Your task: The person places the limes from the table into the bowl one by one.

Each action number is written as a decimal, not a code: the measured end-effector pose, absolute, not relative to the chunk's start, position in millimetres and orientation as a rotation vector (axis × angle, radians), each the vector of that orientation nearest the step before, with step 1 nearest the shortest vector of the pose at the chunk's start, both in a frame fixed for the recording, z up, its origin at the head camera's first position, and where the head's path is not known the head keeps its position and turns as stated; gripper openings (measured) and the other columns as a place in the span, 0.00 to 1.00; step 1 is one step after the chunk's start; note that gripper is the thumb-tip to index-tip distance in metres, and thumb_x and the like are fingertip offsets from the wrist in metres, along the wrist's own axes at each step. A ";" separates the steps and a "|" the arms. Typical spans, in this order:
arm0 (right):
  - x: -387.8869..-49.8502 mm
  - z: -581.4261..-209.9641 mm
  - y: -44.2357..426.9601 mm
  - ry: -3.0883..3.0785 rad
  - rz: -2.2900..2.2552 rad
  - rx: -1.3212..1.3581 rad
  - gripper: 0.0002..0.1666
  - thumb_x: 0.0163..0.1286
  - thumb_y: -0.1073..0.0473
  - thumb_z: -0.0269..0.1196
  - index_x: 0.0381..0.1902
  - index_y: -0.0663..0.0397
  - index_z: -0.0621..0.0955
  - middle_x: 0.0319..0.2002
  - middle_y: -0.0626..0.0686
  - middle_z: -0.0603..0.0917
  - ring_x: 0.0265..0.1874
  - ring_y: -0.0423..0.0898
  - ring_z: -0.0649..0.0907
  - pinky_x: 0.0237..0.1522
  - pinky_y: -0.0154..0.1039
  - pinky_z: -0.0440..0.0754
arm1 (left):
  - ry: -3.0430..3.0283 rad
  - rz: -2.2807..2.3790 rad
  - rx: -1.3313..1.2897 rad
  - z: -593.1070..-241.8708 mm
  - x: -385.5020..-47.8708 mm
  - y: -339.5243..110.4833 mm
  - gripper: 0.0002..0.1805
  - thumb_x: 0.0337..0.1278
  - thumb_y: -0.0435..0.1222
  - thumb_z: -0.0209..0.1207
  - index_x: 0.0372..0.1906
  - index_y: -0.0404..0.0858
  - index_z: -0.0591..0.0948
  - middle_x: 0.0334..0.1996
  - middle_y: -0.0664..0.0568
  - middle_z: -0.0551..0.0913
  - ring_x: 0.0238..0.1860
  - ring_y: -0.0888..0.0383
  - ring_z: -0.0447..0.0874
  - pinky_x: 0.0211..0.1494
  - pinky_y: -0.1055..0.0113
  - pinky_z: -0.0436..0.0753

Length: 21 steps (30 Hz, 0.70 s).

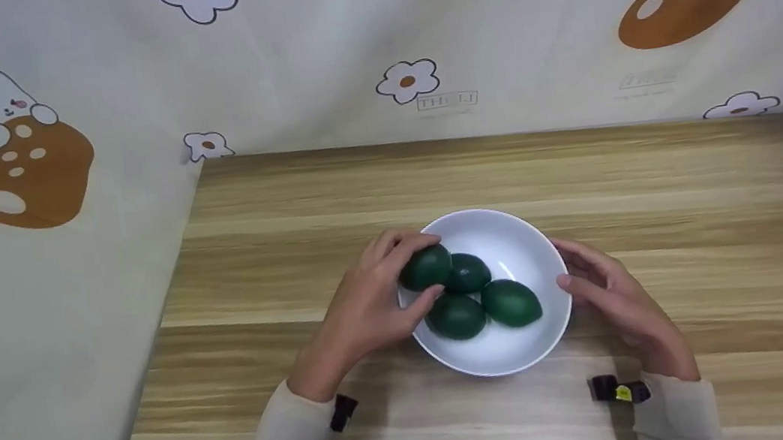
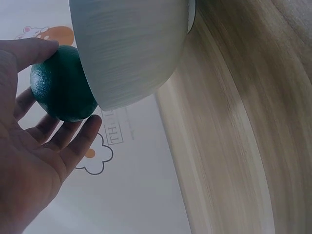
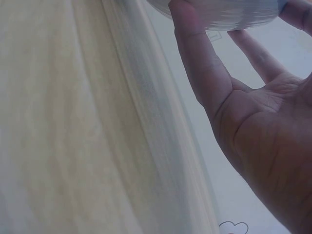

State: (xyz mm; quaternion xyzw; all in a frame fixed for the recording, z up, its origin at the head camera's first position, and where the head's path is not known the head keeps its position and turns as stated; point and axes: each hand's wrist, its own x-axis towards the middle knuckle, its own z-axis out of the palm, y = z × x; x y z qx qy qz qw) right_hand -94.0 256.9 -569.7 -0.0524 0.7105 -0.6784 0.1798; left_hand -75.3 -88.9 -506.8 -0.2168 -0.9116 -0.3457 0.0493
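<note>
A white bowl (image 1: pixel 496 354) stands on the wooden table, with three dark green limes (image 1: pixel 512 303) lying in its left and middle part. My left hand (image 1: pixel 372 302) holds another green lime (image 1: pixel 426 268) between thumb and fingers at the bowl's left rim. In the left wrist view this lime (image 2: pixel 63 85) shows just beside the bowl's outer wall (image 2: pixel 131 53), with the fingers curved around it. My right hand (image 1: pixel 617 296) grips the bowl's right side, its thumb at the rim. The right wrist view has the thumb and fingers of that hand (image 3: pixel 263 117) against the bowl (image 3: pixel 234 17).
Wood-grain tabletop (image 1: pixel 312 192) extends around the bowl. A pale printed cloth with rabbits and flowers (image 1: pixel 311 71) hangs behind the table and along its left side. Small black devices (image 1: pixel 343 412) sit at both wrists.
</note>
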 end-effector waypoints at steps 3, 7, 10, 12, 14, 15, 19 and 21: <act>-94.1 -569.9 257.0 2.009 -1.914 -0.144 0.32 0.78 0.66 0.60 0.78 0.62 0.69 0.64 0.36 0.83 0.64 0.34 0.82 0.58 0.33 0.85 | -2.777 -1.063 -0.647 -506.5 -74.5 -89.4 0.28 0.66 0.48 0.70 0.69 0.52 0.79 0.63 0.55 0.80 0.65 0.57 0.79 0.70 0.57 0.82; -94.5 -569.3 256.2 2.010 -1.905 -0.149 0.32 0.79 0.66 0.60 0.78 0.60 0.70 0.65 0.37 0.83 0.64 0.35 0.83 0.58 0.34 0.85 | -2.774 -1.072 -0.625 -505.7 -74.0 -90.4 0.28 0.66 0.47 0.70 0.69 0.51 0.79 0.63 0.56 0.81 0.65 0.58 0.79 0.70 0.56 0.82; -94.9 -568.8 256.6 2.018 -1.890 -0.157 0.32 0.79 0.64 0.60 0.78 0.58 0.70 0.66 0.38 0.82 0.64 0.36 0.82 0.59 0.34 0.85 | -2.763 -1.074 -0.630 -506.2 -74.8 -90.7 0.27 0.66 0.46 0.70 0.68 0.50 0.80 0.62 0.55 0.81 0.65 0.58 0.80 0.70 0.56 0.82; -95.0 -569.3 257.1 2.023 -1.879 -0.160 0.32 0.79 0.63 0.60 0.78 0.58 0.70 0.66 0.38 0.82 0.65 0.35 0.82 0.60 0.34 0.84 | -2.762 -1.080 -0.636 -506.7 -75.0 -90.8 0.27 0.67 0.46 0.70 0.68 0.49 0.80 0.62 0.55 0.81 0.65 0.57 0.80 0.70 0.56 0.82; -94.8 -570.3 257.7 2.035 -1.865 -0.163 0.32 0.80 0.63 0.60 0.78 0.57 0.70 0.67 0.37 0.81 0.65 0.34 0.81 0.61 0.33 0.84 | -2.764 -1.088 -0.639 -507.7 -75.0 -90.8 0.27 0.67 0.46 0.69 0.68 0.49 0.80 0.62 0.54 0.81 0.65 0.57 0.80 0.70 0.55 0.82; -94.6 -570.9 257.9 2.039 -1.859 -0.165 0.32 0.80 0.63 0.60 0.78 0.57 0.70 0.67 0.37 0.81 0.65 0.34 0.81 0.61 0.32 0.83 | -2.764 -1.093 -0.641 -508.1 -74.9 -90.8 0.27 0.67 0.45 0.70 0.68 0.48 0.80 0.62 0.54 0.81 0.65 0.57 0.80 0.71 0.55 0.82; -94.5 -573.3 257.8 2.042 -1.855 -0.162 0.32 0.80 0.63 0.60 0.78 0.56 0.70 0.68 0.38 0.81 0.66 0.34 0.81 0.62 0.32 0.83 | -2.767 -1.112 -0.624 -509.9 -74.6 -91.0 0.27 0.66 0.44 0.70 0.68 0.48 0.80 0.62 0.54 0.82 0.65 0.57 0.79 0.71 0.54 0.81; -94.5 -574.0 257.1 2.037 -1.855 -0.160 0.32 0.80 0.62 0.61 0.78 0.54 0.70 0.69 0.39 0.80 0.66 0.34 0.81 0.62 0.33 0.83 | -2.767 -1.120 -0.611 -510.6 -74.5 -91.3 0.27 0.66 0.44 0.71 0.68 0.48 0.80 0.62 0.55 0.82 0.64 0.57 0.79 0.71 0.54 0.81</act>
